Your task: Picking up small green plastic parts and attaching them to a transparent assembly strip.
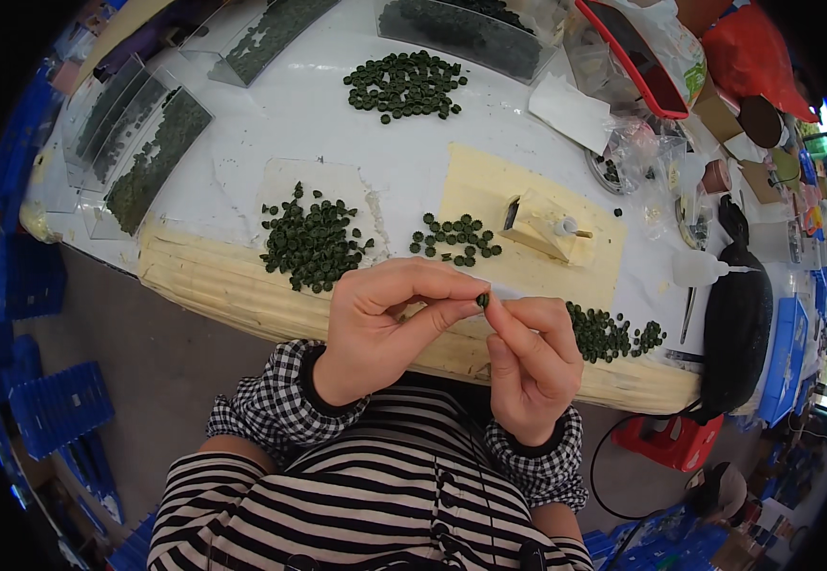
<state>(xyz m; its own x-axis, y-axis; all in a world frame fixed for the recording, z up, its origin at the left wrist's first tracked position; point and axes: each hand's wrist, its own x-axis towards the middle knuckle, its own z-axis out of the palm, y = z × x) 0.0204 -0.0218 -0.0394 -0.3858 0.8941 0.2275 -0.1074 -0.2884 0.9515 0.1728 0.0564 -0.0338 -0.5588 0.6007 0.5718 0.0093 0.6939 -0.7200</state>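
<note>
L hand [385, 319] — pinching sm. green pc [482, 300] over near edge of table [228, 147], prob. for fine control; R hand [537, 366] fingertips meeting it, own grip unclear. Loose green pile [309, 238] nr same edge, presumably easy reach. Clear bins [104, 221], left edge — apparently bulk stock.

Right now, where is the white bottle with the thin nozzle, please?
In the head view, the white bottle is on the right side of the table, beyond the right hand, beside the black bundle.
</note>
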